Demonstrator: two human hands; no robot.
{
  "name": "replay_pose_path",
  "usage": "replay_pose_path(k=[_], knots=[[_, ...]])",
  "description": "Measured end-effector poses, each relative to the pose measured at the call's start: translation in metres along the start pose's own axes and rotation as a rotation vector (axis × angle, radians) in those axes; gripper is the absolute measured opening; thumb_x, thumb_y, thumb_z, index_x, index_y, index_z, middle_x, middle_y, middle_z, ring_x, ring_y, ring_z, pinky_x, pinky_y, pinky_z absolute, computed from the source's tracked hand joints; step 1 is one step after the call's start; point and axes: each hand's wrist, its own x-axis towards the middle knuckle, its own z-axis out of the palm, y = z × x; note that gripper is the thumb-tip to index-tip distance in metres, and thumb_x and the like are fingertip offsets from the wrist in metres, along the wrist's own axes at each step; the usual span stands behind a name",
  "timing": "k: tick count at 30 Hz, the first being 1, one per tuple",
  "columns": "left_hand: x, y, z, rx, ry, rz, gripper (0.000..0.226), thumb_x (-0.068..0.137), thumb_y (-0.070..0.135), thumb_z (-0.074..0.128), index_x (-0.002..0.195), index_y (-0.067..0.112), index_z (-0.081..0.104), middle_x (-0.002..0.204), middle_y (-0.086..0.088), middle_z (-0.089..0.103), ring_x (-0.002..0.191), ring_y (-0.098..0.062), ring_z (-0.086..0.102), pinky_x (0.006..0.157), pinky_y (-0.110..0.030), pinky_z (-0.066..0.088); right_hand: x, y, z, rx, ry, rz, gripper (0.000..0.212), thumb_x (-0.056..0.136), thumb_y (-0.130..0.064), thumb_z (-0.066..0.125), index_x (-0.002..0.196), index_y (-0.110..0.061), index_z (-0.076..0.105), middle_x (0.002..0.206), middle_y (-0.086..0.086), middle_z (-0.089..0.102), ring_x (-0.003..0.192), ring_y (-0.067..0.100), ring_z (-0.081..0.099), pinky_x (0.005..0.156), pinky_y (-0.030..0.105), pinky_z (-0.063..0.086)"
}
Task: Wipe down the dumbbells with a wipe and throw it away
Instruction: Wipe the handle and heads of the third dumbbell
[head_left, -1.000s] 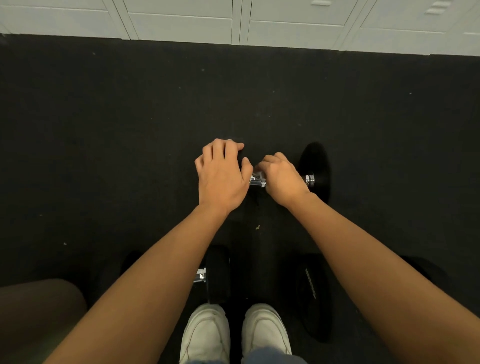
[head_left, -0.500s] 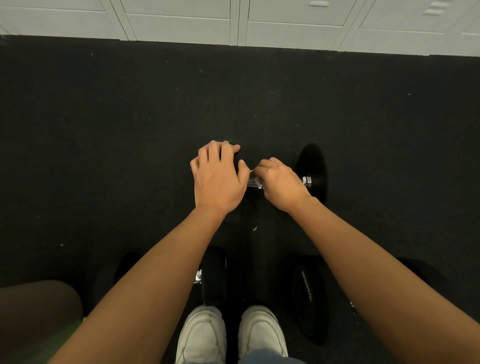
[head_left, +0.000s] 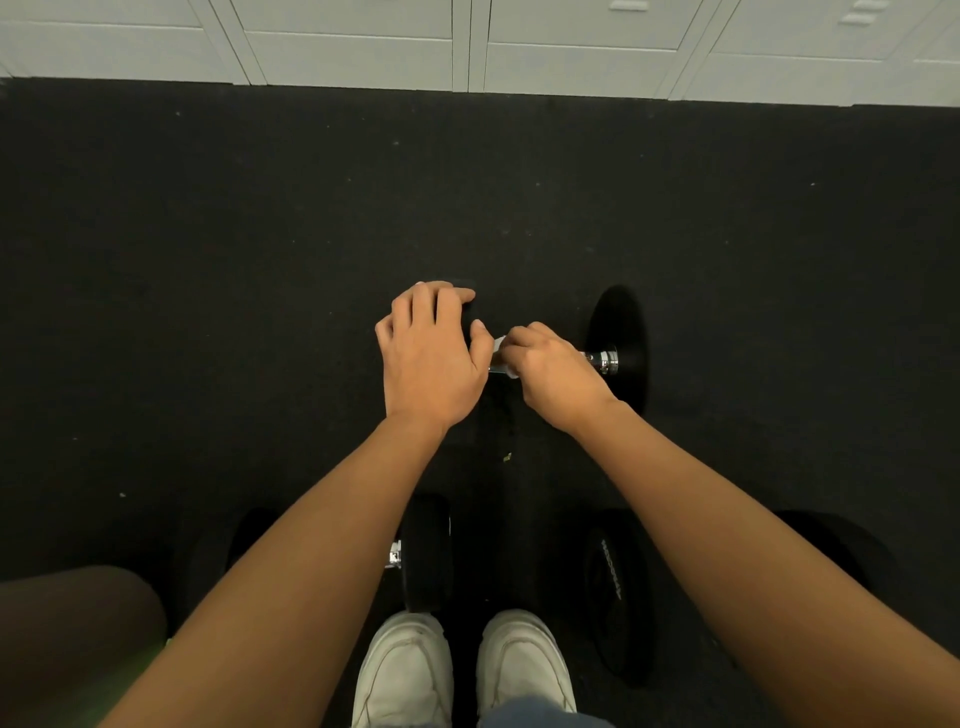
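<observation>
A black dumbbell (head_left: 621, 343) with a chrome handle lies crosswise on the dark floor ahead of me. My left hand (head_left: 431, 358) grips its left head from above, hiding that head almost fully. My right hand (head_left: 556, 371) is curled round the chrome handle with a small white wipe (head_left: 500, 345) pinched against the bar at its left end. Only the right head and a short chrome stub show.
Two more black dumbbells lie near my white shoes (head_left: 462, 670): one (head_left: 426, 551) under my left forearm, one (head_left: 618, 592) under my right. White locker doors (head_left: 467, 41) line the far edge of the black rubber floor. A dark shape sits at bottom left.
My right hand has slid slightly left along the handle toward my left hand, and the white wipe now shows at its fingertips. My left hand stays on the left head.
</observation>
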Motion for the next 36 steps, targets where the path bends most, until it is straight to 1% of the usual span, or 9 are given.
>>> replay_pose_path(k=[3, 6, 8, 11, 15, 21, 28, 33, 36], knots=[[0.0, 0.0, 0.0, 0.002, -0.003, -0.001, 0.033, 0.089, 0.034, 0.045, 0.118, 0.019, 0.053, 0.122, -0.005, 0.052, 0.117, -0.023, 0.045, 0.094, -0.039, 0.037, -0.006, 0.004, -0.001, -0.048, -0.032, -0.022, 0.045, 0.088, 0.0, 0.054, 0.131, -0.012, 0.052, 0.125, 0.003, 0.05, 0.114, 0.017, 0.042, 0.095, 0.026, 0.04], [0.0, 0.0, 0.0, 0.0, 0.0, -0.006, 0.033, 0.089, 0.034, 0.046, 0.118, 0.019, 0.053, 0.121, -0.005, 0.052, 0.117, -0.024, 0.045, 0.094, -0.04, 0.037, -0.015, 0.009, 0.001, -0.076, -0.038, -0.004, 0.048, 0.087, 0.001, 0.055, 0.133, -0.013, 0.05, 0.127, 0.003, 0.05, 0.115, 0.018, 0.041, 0.098, 0.028, 0.04], [0.0, 0.0, 0.0, 0.003, 0.0, -0.005, 0.033, 0.089, 0.034, 0.045, 0.118, 0.019, 0.053, 0.121, -0.005, 0.052, 0.116, -0.023, 0.045, 0.093, -0.039, 0.037, -0.018, 0.008, 0.001, -0.099, -0.041, -0.012, 0.047, 0.088, 0.001, 0.054, 0.134, -0.012, 0.05, 0.128, 0.004, 0.049, 0.116, 0.019, 0.041, 0.098, 0.028, 0.039], [0.0, 0.0, 0.0, 0.001, 0.002, -0.001, 0.033, 0.089, 0.034, 0.046, 0.117, 0.018, 0.053, 0.12, -0.006, 0.052, 0.115, -0.024, 0.045, 0.093, -0.039, 0.037, -0.016, -0.001, 0.0, -0.151, -0.058, -0.073, 0.043, 0.091, -0.001, 0.049, 0.133, -0.01, 0.049, 0.129, 0.005, 0.047, 0.115, 0.02, 0.041, 0.097, 0.029, 0.039], [0.0, 0.0, 0.0, 0.005, -0.006, -0.001, 0.034, 0.089, 0.034, 0.045, 0.118, 0.019, 0.053, 0.121, -0.005, 0.051, 0.116, -0.024, 0.045, 0.094, -0.04, 0.037, -0.014, -0.007, 0.002, -0.211, -0.104, -0.136, 0.037, 0.093, -0.005, 0.047, 0.129, -0.01, 0.053, 0.13, 0.005, 0.047, 0.116, 0.019, 0.04, 0.099, 0.029, 0.038], [-0.001, 0.0, 0.0, -0.001, -0.002, -0.001, 0.034, 0.089, 0.033, 0.045, 0.118, 0.018, 0.053, 0.122, -0.006, 0.051, 0.116, -0.024, 0.045, 0.094, -0.04, 0.037, -0.02, 0.002, 0.0, -0.203, -0.09, -0.087, 0.04, 0.093, -0.005, 0.047, 0.132, -0.011, 0.051, 0.134, 0.003, 0.044, 0.12, 0.018, 0.039, 0.102, 0.029, 0.036], [0.0, -0.002, 0.0, -0.004, -0.012, 0.006, 0.033, 0.091, 0.033, 0.043, 0.119, 0.019, 0.052, 0.124, -0.006, 0.051, 0.121, -0.024, 0.044, 0.097, -0.041, 0.036, -0.01, -0.01, 0.001, -0.167, -0.089, -0.114, 0.037, 0.092, -0.006, 0.049, 0.128, -0.009, 0.054, 0.13, 0.005, 0.049, 0.118, 0.019, 0.042, 0.1, 0.031, 0.039], [-0.001, -0.002, 0.001, -0.008, -0.005, 0.006, 0.034, 0.09, 0.033, 0.043, 0.119, 0.019, 0.053, 0.123, -0.006, 0.051, 0.121, -0.024, 0.044, 0.096, -0.041, 0.036, -0.013, -0.001, 0.001, -0.103, -0.067, -0.027, 0.043, 0.09, -0.004, 0.052, 0.132, -0.013, 0.052, 0.13, 0.002, 0.051, 0.118, 0.018, 0.042, 0.099, 0.031, 0.04], [0.0, -0.001, 0.001, -0.012, -0.002, 0.006, 0.034, 0.09, 0.033, 0.043, 0.118, 0.019, 0.053, 0.123, -0.006, 0.052, 0.12, -0.024, 0.044, 0.096, -0.041, 0.037, -0.011, -0.004, 0.001, -0.083, -0.052, -0.002, 0.042, 0.089, -0.006, 0.053, 0.13, -0.013, 0.054, 0.128, 0.002, 0.053, 0.117, 0.016, 0.043, 0.098, 0.031, 0.041]])
